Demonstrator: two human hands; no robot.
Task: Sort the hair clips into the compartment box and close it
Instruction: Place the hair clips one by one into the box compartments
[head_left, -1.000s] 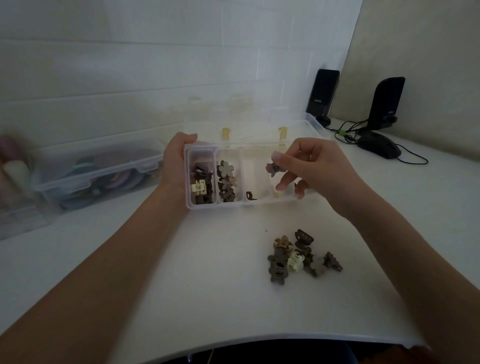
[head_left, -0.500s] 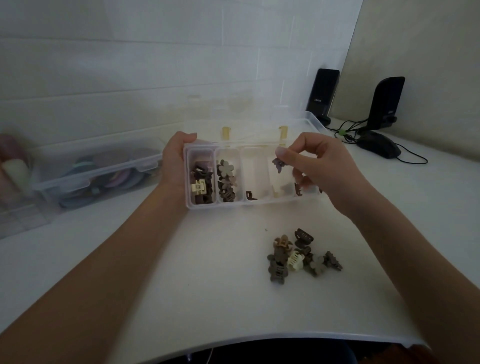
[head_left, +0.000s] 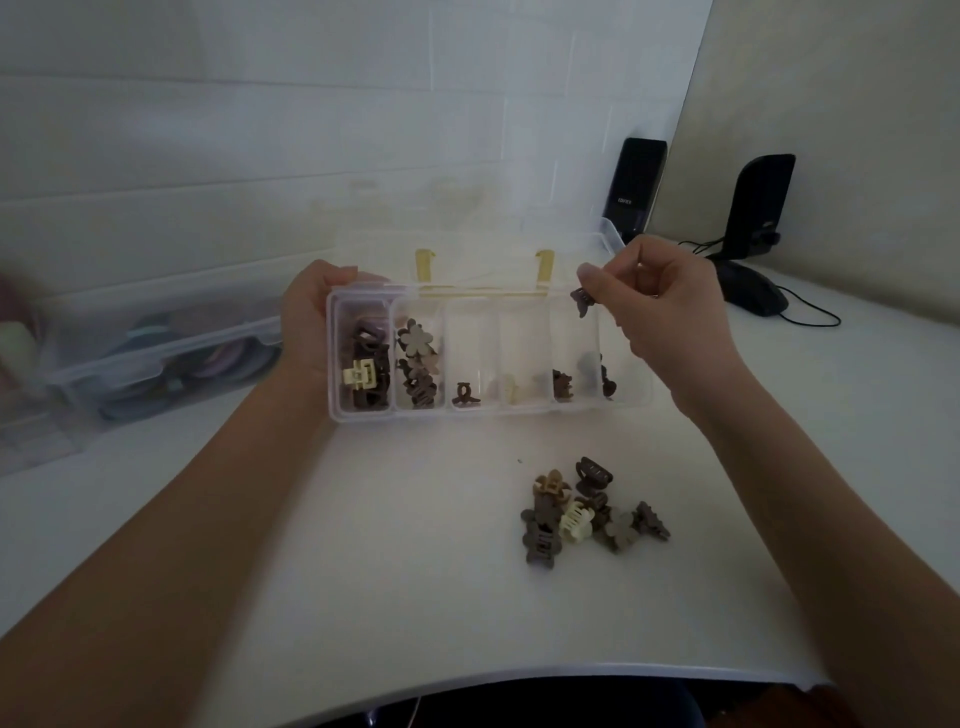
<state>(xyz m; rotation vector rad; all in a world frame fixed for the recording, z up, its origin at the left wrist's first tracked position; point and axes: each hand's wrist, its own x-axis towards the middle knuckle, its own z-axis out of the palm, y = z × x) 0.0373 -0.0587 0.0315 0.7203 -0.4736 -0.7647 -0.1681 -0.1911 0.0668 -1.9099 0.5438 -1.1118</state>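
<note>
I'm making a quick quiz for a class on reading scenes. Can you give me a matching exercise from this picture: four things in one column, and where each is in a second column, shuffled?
Things:
1. cream clip
2. flower-shaped clip
3. dark clip pinched by the right hand
4. pile of unsorted clips

Places:
A. on the white table, in front of the compartment box
B. leftmost compartment
C. in the air above the box's right end
D. second compartment from the left

Pairs: 1-B, 2-D, 3-C, 4-A
</note>
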